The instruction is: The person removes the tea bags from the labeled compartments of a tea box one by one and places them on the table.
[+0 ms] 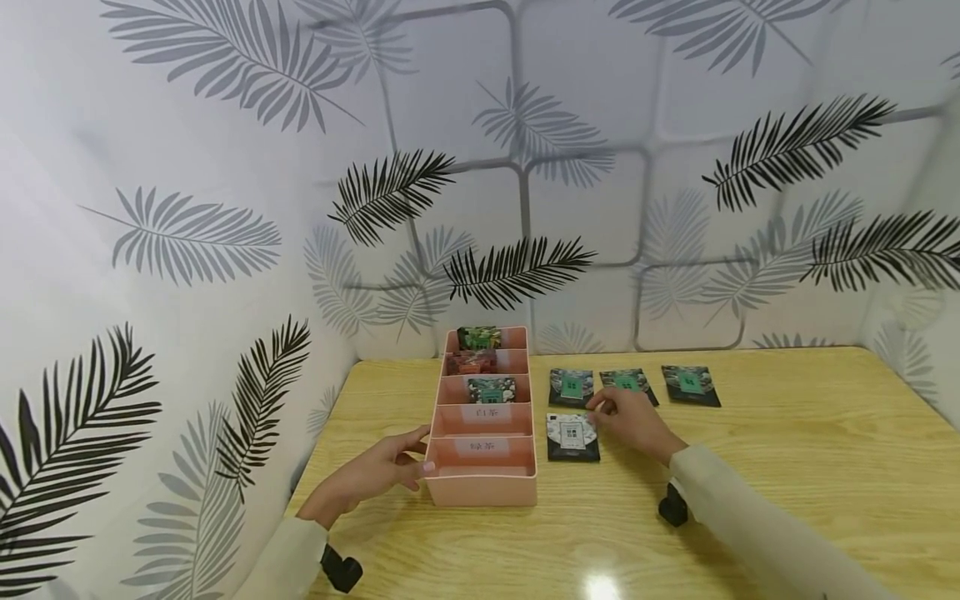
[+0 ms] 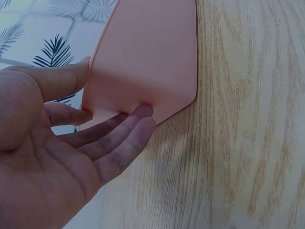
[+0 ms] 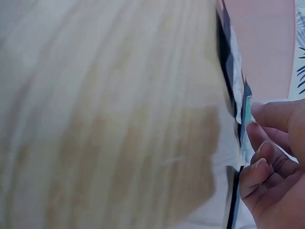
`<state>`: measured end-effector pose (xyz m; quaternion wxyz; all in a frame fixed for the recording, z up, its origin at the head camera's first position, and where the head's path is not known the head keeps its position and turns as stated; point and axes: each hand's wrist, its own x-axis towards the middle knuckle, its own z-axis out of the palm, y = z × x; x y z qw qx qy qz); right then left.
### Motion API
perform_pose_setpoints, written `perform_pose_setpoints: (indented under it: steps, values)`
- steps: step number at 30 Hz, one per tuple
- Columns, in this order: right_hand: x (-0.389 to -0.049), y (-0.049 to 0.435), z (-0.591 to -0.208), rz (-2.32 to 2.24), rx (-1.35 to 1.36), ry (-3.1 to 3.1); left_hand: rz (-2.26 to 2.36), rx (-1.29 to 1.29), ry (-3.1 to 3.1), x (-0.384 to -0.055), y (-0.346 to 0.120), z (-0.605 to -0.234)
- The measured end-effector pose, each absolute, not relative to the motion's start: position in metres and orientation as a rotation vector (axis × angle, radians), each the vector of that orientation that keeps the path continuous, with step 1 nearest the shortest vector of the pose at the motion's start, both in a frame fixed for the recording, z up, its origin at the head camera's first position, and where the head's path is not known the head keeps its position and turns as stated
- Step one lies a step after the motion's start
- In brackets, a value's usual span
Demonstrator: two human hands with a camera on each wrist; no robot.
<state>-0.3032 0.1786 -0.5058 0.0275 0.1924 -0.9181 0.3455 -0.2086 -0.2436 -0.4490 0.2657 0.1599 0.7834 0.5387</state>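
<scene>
A long pink box (image 1: 483, 492) with a row of compartments stands on the table. My left hand (image 1: 382, 467) touches its near left corner. In the left wrist view, my extended fingers (image 2: 126, 143) rest against the outer wall, with the thumb at the rim. My right hand (image 1: 630, 421) is right of the box, thumb and forefinger tips together at the lower right corner of a dark green-labelled tea sachet (image 1: 572, 388). They appear to pinch that corner; the contact is partly hidden. Just in front lies a white-and-black sachet (image 1: 572, 437).
Two more green-labelled sachets, one partly behind my right hand (image 1: 628, 382) and one farther right (image 1: 690, 384), lie in the back row. The box holds green-yellow packets (image 1: 480, 337), red packets (image 1: 472, 362) and a dark sachet (image 1: 491, 390). A patterned wall (image 1: 585, 308) borders the table.
</scene>
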Motion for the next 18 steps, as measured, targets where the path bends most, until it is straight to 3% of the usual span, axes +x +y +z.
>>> perform_pose_setpoints:
  steps: [11,18]
  values:
    - [-0.307,0.171,-0.487,1.003,0.620,-2.765,1.453,0.444,2.117,-0.208,-0.245,-0.449]
    - [-0.307,0.155,-0.466,1.207,0.646,-2.695,1.453,0.435,2.121,-0.208,-0.244,-0.448]
